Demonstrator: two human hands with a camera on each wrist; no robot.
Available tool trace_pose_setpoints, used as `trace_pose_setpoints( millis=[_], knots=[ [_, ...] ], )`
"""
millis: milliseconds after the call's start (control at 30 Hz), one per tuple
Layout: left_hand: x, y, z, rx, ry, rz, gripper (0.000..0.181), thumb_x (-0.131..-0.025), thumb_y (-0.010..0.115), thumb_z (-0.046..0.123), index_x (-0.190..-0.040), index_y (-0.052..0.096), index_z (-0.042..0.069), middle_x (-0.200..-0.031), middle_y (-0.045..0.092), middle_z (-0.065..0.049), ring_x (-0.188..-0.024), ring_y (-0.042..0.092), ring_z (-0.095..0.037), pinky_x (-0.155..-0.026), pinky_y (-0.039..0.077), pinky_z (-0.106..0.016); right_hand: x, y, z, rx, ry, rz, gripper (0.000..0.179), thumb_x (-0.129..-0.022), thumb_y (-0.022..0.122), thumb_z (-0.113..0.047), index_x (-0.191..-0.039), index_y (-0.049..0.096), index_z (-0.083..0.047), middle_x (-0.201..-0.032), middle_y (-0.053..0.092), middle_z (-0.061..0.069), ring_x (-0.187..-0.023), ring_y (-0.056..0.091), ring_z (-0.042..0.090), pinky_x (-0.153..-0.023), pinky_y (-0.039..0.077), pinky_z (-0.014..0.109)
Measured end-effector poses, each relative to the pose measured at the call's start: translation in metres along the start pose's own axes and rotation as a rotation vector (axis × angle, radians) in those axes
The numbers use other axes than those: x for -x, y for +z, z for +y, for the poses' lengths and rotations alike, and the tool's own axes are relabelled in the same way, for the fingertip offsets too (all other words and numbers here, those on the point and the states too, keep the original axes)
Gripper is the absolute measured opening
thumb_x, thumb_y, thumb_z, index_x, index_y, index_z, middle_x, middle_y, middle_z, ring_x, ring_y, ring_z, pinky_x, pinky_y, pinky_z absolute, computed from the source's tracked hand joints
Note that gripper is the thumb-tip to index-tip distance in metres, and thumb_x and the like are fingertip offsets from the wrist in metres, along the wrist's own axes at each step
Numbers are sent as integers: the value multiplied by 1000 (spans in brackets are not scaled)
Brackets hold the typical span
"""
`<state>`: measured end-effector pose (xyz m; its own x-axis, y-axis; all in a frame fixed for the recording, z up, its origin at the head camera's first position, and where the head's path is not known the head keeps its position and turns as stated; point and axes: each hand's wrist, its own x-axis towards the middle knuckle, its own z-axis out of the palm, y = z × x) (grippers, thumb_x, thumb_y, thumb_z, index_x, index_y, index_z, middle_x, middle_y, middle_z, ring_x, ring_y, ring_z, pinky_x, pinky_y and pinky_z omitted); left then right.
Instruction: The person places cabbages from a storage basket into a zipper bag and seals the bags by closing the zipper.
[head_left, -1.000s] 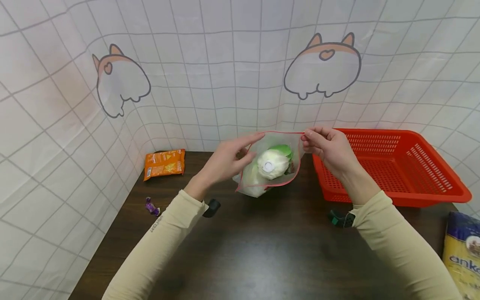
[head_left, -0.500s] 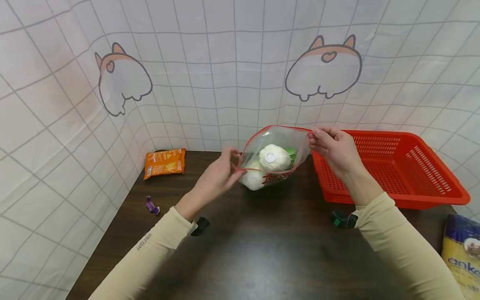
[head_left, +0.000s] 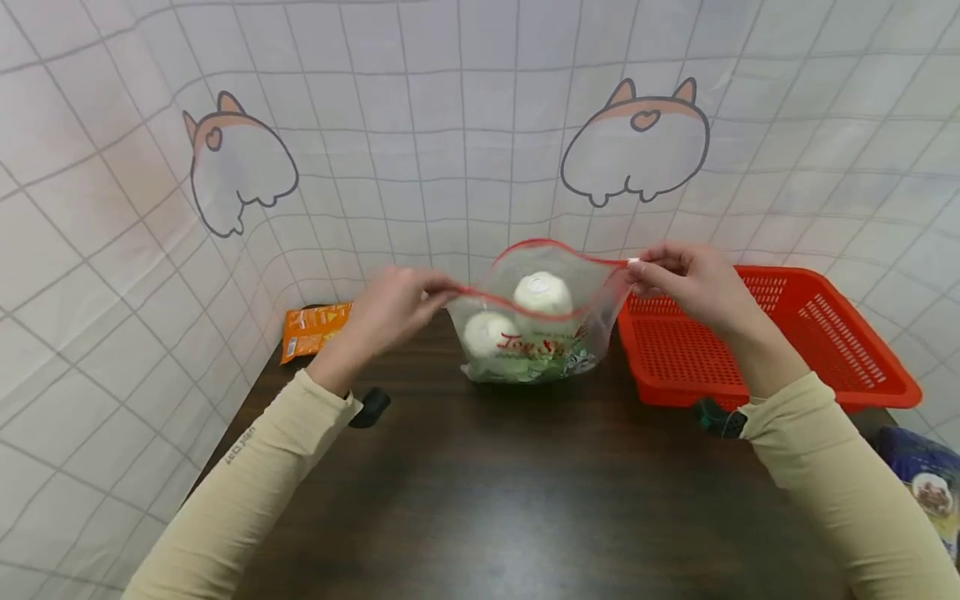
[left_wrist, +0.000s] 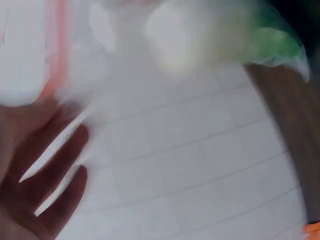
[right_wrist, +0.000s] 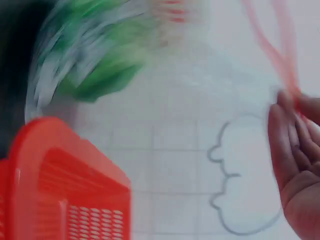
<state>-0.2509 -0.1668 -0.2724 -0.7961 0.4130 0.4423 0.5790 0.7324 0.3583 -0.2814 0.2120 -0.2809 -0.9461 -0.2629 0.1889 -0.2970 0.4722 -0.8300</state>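
A clear zip bag (head_left: 528,346) with a red zipper edge and red lettering hangs between the two hands, its mouth gaping. Inside are two rounded white vegetable bases (head_left: 542,293) with green leaves below them; their exact kind is unclear. My left hand (head_left: 393,312), blurred, pinches the left end of the red edge. At the right end, my right hand (head_left: 686,279) pinches the corner between thumb and fingers. In the left wrist view the red strip (left_wrist: 59,45) runs up from the thumb. Green leaves (right_wrist: 107,75) show through the plastic in the right wrist view.
A red perforated basket (head_left: 686,362) stands on the dark table (head_left: 480,492) to the right. An orange snack packet (head_left: 303,333) lies at the back left. A blue and yellow package (head_left: 930,492) sits at the right edge. A white gridded curtain (head_left: 420,142) rises behind.
My left hand has shifted from the bag's mouth outward to the left, stretching the red edge. The bag has turned more upright, its printed front now facing me. My right hand keeps its pinch.
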Motion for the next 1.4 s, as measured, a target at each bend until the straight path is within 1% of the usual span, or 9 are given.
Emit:
trace_pose_setpoints(
  millis=[100, 267, 400, 667, 800, 933, 1067, 1200, 1400],
  knots=[
    [-3, -8, 7, -28, -1, 71, 17, -93, 69, 17, -105, 78, 10, -95, 75, -4, -69, 63, -14, -60, 48, -31, 3, -5, -7, 75, -36, 11, 38, -95, 63, -38, -113, 65, -5, -97, 72, 9, -85, 69, 15, -81, 50, 15],
    [-1, -12, 12, 2, -41, 202, 16, -92, 70, 17, -104, 78, 9, -92, 75, -4, -72, 66, -15, -65, 52, -32, 6, -13, -14, 84, -70, -7, 33, -96, 63, -33, -111, 65, -4, -95, 73, 7, -84, 69, 16, -79, 52, 18],
    [4, -7, 9, 91, -71, 268, 16, -93, 68, 17, -103, 76, 8, -89, 74, -4, -76, 66, -15, -69, 54, -32, 8, -19, -16, 122, -67, -133, 25, -96, 63, -29, -104, 69, -6, -88, 72, 7, -82, 68, 21, -76, 55, 26],
    [15, 6, -3, 260, -188, 204, 13, -95, 65, 13, -103, 73, 6, -89, 72, -5, -74, 66, -17, -58, 53, -25, 9, -15, -9, 46, -112, -219, 23, -99, 59, -21, -102, 65, 1, -88, 68, 12, -80, 68, 25, -76, 57, 32],
    [14, 7, -4, 303, -198, 178, 15, -95, 65, 15, -104, 72, 5, -91, 72, -6, -74, 67, -22, -58, 55, -25, 11, -9, -4, 55, -67, -263, 25, -99, 58, -24, -113, 61, -3, -92, 68, 13, -82, 68, 27, -79, 56, 34],
    [14, 7, -5, 315, -200, 173, 15, -95, 65, 15, -104, 72, 6, -91, 72, -6, -74, 66, -20, -58, 56, -27, 10, 2, 1, 12, 9, -236, 38, -99, 60, -26, -130, 52, -6, -96, 69, 13, -84, 68, 28, -79, 55, 31],
    [15, 8, -7, 317, -201, 161, 15, -95, 65, 15, -105, 71, 6, -92, 72, -5, -74, 65, -16, -59, 56, -29, 8, 13, 8, -25, 32, -203, 39, -98, 61, -27, -128, 56, -2, -101, 69, 16, -87, 68, 30, -80, 56, 32],
    [16, 0, -7, 312, -228, 115, 19, -96, 64, 20, -108, 72, 8, -94, 72, -4, -76, 64, -15, -61, 56, -27, 11, 16, 10, -31, -15, -116, 31, -97, 62, -28, -113, 64, -1, -97, 70, 12, -84, 67, 25, -79, 56, 30],
    [20, -16, -13, 327, -266, 127, 17, -95, 65, 21, -104, 75, 11, -91, 73, -2, -76, 66, -14, -61, 55, -27, 16, 4, 6, -91, -106, 73, 25, -98, 61, -23, -106, 65, 0, -87, 69, 2, -79, 63, 19, -76, 51, 21]
  ],
)
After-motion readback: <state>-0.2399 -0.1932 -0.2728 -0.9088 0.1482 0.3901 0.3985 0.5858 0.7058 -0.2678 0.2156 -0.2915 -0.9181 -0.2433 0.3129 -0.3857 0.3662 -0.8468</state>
